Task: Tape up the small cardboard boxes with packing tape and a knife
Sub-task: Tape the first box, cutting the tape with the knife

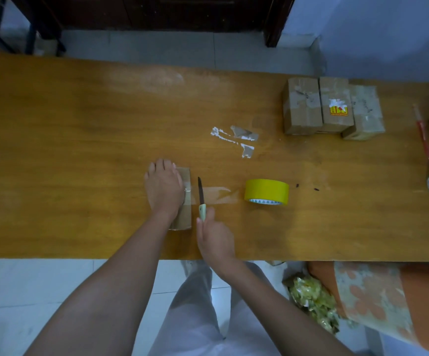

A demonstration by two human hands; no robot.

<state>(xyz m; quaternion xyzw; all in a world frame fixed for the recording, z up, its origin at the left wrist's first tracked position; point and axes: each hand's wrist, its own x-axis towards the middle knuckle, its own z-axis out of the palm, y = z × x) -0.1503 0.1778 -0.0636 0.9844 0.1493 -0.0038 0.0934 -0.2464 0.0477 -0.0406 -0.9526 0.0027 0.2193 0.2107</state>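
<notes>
Right now everything turns on the strip of clear tape (214,195) stretched between the small cardboard box (184,199) and the yellow tape roll (266,191). That strip runs along the 9-to-3 line across the tabletop (79,150), while the knife (201,199) lies across it, its blade pointing toward 12 and its pale handle toward 6. The right hand (216,238) has its grip closed on that handle, with the blade just beside the box's right edge, so the right hand is plainly the nearer one for the cut. Whether the edge is already touching the tape I cannot tell.

The left hand (164,188) lies flat on top of the box, fingers extended toward 12, pressing it down rather than clasping it. The box sits near the middle of the tabletop, its long axis running 12 to 6, plain brown with a glossy tape band crossing its top. The roll stands at 3 o'clock from the knife, well apart. My judgement: the cut should go close to the box, drawn along the blade's own line.

Three taped boxes (332,109) stand grouped toward 1 o'clock.
</notes>
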